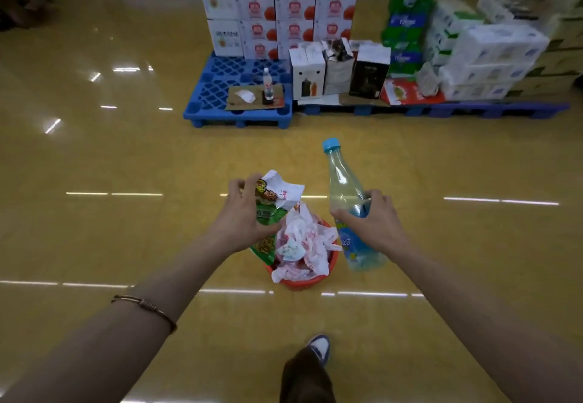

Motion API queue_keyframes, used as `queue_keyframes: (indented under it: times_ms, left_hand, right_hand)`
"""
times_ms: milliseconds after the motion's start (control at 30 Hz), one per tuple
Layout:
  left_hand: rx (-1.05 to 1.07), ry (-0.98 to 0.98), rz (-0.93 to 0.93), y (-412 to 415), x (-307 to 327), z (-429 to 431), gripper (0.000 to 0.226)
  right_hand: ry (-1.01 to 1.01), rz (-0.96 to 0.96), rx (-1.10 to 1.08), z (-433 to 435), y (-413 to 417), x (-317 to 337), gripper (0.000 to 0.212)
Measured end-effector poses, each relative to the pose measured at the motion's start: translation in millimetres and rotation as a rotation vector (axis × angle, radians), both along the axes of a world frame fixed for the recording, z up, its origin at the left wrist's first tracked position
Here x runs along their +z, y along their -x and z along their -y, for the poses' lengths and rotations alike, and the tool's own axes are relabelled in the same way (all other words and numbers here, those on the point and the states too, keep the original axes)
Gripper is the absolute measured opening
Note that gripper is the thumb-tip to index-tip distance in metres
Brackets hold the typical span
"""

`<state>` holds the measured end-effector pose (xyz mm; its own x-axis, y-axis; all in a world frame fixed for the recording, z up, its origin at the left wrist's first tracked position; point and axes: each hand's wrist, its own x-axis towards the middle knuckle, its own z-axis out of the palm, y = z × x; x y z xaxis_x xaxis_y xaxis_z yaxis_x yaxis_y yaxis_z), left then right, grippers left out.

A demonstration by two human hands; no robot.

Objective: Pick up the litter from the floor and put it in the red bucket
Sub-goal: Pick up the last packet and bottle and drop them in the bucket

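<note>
Your shoe point(320, 347) is nearest. Red bucket point(303, 282) sits on the floor point(126, 238), heaped with crumpled white-red wrappers point(303, 241). Your left hand point(244, 216) clutches green snack bags point(268, 216) over its left rim; your right hand point(372, 216) grips a clear bottle point(345, 188), blue-capped, right of it. Far: blue pallet point(217, 109), stacked cartons point(277, 8).

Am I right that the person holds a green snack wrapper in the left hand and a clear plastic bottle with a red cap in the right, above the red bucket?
Not quite. The head view shows the clear plastic bottle in the right hand has a light blue cap, not red. The rest stands: the left hand holds the green snack wrapper above the red bucket.
</note>
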<state>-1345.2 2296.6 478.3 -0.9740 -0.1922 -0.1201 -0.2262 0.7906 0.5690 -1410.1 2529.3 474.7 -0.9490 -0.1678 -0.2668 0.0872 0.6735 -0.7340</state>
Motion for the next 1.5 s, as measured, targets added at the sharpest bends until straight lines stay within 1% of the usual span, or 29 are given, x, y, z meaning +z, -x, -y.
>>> queue_keyframes:
  times_ms: [100,233,367,500,700,800,867,1000,1100,1200,1300,1400,1500]
  left_hand:
    - [-0.011,0.014,0.077,47,-28,17,0.097]
    - [-0.055,0.172,0.14,103,-72,36,0.103]
    - [-0.082,0.116,0.216,146,-131,43,0.099]
    - [-0.138,0.087,0.326,182,-215,47,0.097]
    - [-0.17,0.081,0.412,199,-333,51,0.098]
    - [-0.166,0.07,0.438,200,-384,50,0.097]
    - [-0.167,0.085,0.439,200,-406,47,0.096]
    - [-0.184,0.085,0.413,202,-441,46,0.095]
    - [-0.217,0.009,0.389,201,-466,46,0.087]
    - [-0.223,-0.038,0.409,198,-489,45,0.08]
    - [-0.247,-0.034,0.451,196,-508,41,0.075]
    - [-0.274,0.021,0.534,188,-528,35,0.068]
    - [-0.203,0.067,0.64,182,-546,27,0.063]
  right_hand:
    - [-0.025,0.067,-0.022,16,41,-30,0.067]
    - [-0.057,0.11,-0.02,33,86,-76,0.069]
    - [-0.099,0.167,-0.045,51,114,-138,0.074]
    - [-0.162,0.205,-0.083,65,130,-220,0.08]
    - [-0.137,0.287,-0.067,87,139,-338,0.087]
    - [-0.138,0.285,-0.069,94,141,-391,0.082]
    - [-0.122,0.27,-0.074,97,141,-417,0.08]
    - [-0.074,0.249,-0.074,101,146,-450,0.075]
    - [-0.087,0.243,-0.02,103,150,-467,0.075]
    - [-0.049,0.27,0.003,105,153,-486,0.072]
    - [-0.059,0.292,0.042,108,151,-506,0.067]
    - [-0.137,0.281,0.081,110,142,-526,0.063]
    - [-0.347,0.232,0.147,111,135,-540,0.064]
